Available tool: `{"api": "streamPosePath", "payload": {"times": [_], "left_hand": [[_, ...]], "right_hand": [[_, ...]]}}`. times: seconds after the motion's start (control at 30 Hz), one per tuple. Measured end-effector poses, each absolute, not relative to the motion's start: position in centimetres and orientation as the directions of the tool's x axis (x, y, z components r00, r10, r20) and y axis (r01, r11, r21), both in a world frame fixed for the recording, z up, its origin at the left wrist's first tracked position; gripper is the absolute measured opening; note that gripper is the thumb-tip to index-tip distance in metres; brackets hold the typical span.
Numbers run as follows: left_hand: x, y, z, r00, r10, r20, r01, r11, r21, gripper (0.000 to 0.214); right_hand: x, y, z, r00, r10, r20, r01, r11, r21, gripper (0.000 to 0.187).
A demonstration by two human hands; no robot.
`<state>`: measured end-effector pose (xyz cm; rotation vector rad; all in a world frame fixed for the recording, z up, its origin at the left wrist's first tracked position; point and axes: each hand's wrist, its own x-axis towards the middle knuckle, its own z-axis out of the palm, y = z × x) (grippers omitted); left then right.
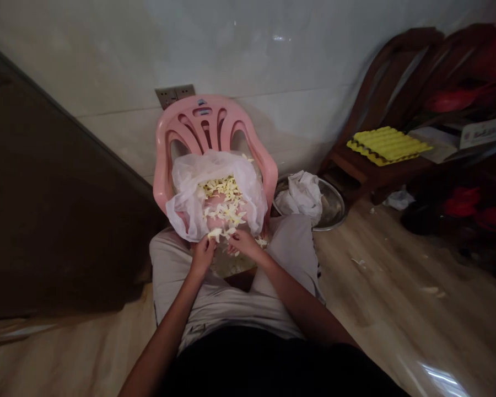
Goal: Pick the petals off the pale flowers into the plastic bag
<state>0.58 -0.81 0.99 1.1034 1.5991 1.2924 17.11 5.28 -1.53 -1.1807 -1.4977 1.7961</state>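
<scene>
1. A pink plastic chair [217,118], upper center of the frame, held a white plastic bag [186,193] of pale yellow slices [223,207].
2. The wood-look floor [380,309], lower right, carried a steel basin [334,207].
3. A dark wooden seat [355,171], upper right, carried a yellow egg tray [386,144].

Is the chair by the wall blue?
No, the low pink plastic armchair against the white tiled wall is pink, not blue.

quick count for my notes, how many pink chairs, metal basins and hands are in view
Pink plastic chair: 1
Metal basin: 1
Left hand, Right hand: 2
Total: 4
</scene>
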Motion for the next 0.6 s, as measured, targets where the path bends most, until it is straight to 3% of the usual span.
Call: {"api": "streamPosePath", "payload": {"times": [0.17,0.27,0.33,0.47,0.6], "left_hand": [[-0.6,-0.4,0.8,-0.512,0.854,-0.092,-0.009,0.102,0.995,0.044],[-0.7,-0.3,0.8,-0.527,0.843,-0.107,-0.038,0.102,0.994,0.047],[-0.6,-0.2,0.7,-0.508,0.854,-0.117,-0.049,0.107,0.993,0.049],[-0.5,-0.1,0.3,-0.423,0.892,-0.156,-0.061,0.143,0.988,0.052],[-0.4,0.0,0.2,-0.364,0.915,-0.174,-0.034,0.174,0.984,0.050]], "right_hand": [[18.3,6.4,-1.8,-0.281,0.929,-0.241,0.140,-0.209,-0.968,0.015],[18.5,6.8,-1.3,-0.185,0.962,-0.201,0.092,-0.187,-0.978,0.011],[18.4,6.9,-1.1,-0.160,0.972,-0.171,0.026,-0.169,-0.985,0.018],[18.1,6.9,-1.2,-0.225,0.971,-0.076,-0.033,-0.086,-0.996,0.044],[17.4,6.0,-1.5,-0.407,0.907,-0.108,0.054,-0.094,-0.994,0.032]]}}
